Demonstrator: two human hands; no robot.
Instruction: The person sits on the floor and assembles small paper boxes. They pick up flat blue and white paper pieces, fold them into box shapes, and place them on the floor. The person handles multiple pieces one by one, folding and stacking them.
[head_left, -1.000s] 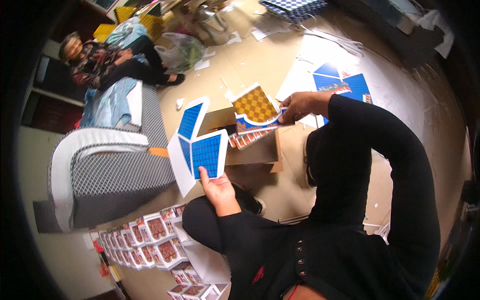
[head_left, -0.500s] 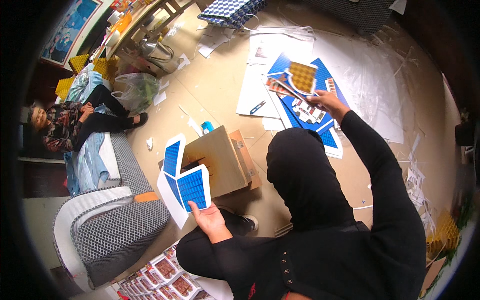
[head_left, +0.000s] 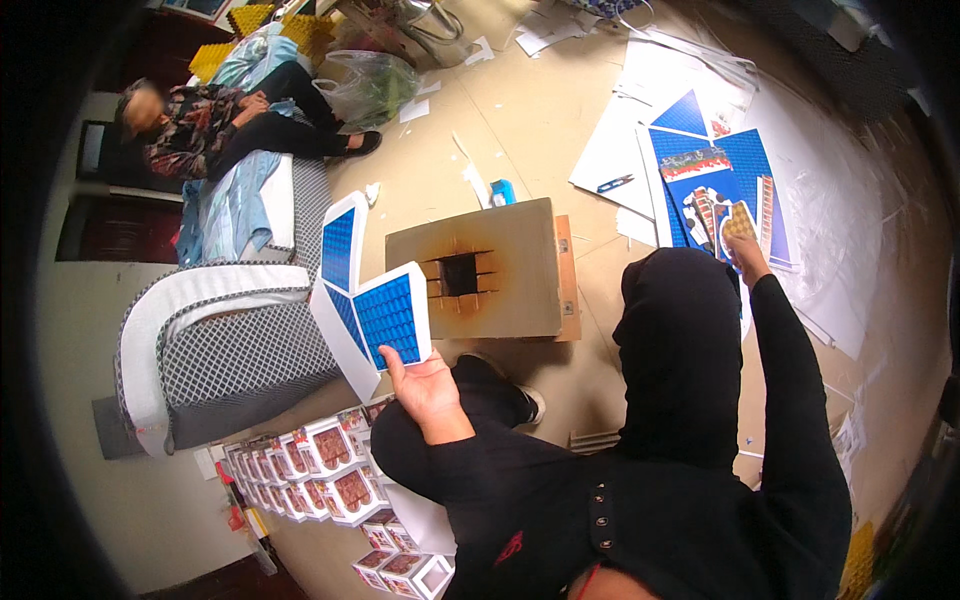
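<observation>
My left hand [head_left: 425,390] grips a folded card cut-out [head_left: 388,312] with a blue roof-tile print and white edges, thumb on its printed face. One panel of it stands up at the far left, and a white flap hangs below. Over on the right, my right hand [head_left: 748,260] holds a small card cut-out [head_left: 740,222] with a yellow-brown tile print. It is low over a pile of blue printed card sheets [head_left: 750,160]. A cut-out with a white vehicle print [head_left: 700,208] lies beside that hand; whether the hand touches it I cannot tell.
A wooden stool [head_left: 530,270] with a scorched square hole stands before me. A patterned sofa [head_left: 230,350] is at left, with a person [head_left: 210,120] seated beyond. Several printed boxes [head_left: 335,445] stand near my knee. A blue cutter [head_left: 615,183] lies on white sheets.
My right hand has lowered the yellow-brown cut-out toward the card pile. My left hand keeps the blue cut-out. The view has shifted, so the floor things appear farther right.
</observation>
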